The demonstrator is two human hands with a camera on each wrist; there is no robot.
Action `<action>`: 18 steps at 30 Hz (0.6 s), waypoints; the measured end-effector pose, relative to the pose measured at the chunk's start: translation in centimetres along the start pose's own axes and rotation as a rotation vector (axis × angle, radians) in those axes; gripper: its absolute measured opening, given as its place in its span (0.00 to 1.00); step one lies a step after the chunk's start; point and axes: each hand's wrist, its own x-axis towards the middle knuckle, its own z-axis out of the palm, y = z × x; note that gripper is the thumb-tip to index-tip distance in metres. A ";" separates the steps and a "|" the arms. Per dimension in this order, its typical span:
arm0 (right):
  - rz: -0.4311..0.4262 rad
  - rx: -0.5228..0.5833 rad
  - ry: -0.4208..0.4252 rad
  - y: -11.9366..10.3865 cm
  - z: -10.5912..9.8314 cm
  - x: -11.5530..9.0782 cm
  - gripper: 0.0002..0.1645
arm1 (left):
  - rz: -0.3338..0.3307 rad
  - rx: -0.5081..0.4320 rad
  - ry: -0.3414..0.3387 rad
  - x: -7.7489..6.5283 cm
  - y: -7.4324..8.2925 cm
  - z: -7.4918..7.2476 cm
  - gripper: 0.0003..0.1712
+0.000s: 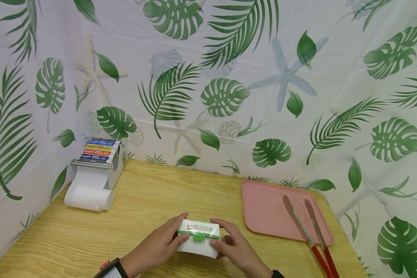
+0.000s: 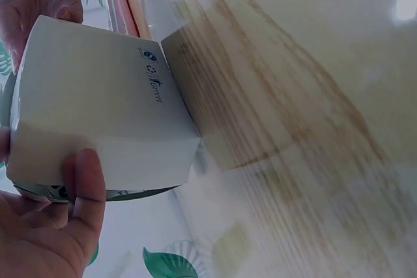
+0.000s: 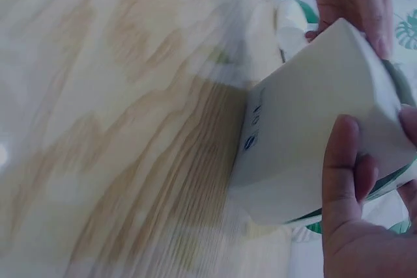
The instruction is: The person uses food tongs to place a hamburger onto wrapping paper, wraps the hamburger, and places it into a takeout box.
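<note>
A small white paper takeaway box [image 1: 199, 248] stands at the front middle of the wooden table, its lid closed over the front with a green tab showing. Green and red print marks the top. My left hand [image 1: 158, 242] grips its left side, thumb on the front and fingers toward the back. On the other side my right hand [image 1: 239, 246] grips it the same way. In the left wrist view, the plain box wall [image 2: 98, 96] with small dark print faces the camera, near the tabletop. Fingers of the right hand [image 3: 342, 180] press the box in the right wrist view.
A pink tray [image 1: 264, 208] lies to the right, with metal tongs [image 1: 299, 224] across it, their red handles past its front edge. At the back left stands a label-striped dispenser [image 1: 97, 150] with a white roll [image 1: 87, 189]. Leaf-print cloth [image 1: 229, 146] hangs behind the table.
</note>
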 end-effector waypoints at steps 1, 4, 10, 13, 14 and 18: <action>0.017 0.029 -0.003 -0.1 0.0 0.0 0.36 | -0.003 -0.006 0.003 0.0 0.0 0.0 0.41; 0.070 0.098 -0.022 -0.2 -0.1 0.1 0.38 | -0.020 -0.025 0.002 0.0 0.1 0.1 0.42; 0.143 0.133 -0.029 -0.6 -0.2 0.3 0.40 | -0.030 -0.024 -0.026 0.1 0.1 0.0 0.42; 0.153 0.135 -0.022 -0.7 -0.1 0.4 0.40 | -0.020 -0.026 -0.033 0.1 0.0 0.0 0.41; 0.152 0.138 -0.021 -0.8 -0.1 0.4 0.40 | -0.016 -0.027 -0.033 0.1 0.0 0.0 0.41; 0.127 0.144 -0.039 -0.7 -0.2 0.3 0.41 | -0.021 -0.102 -0.037 0.1 -0.2 0.0 0.40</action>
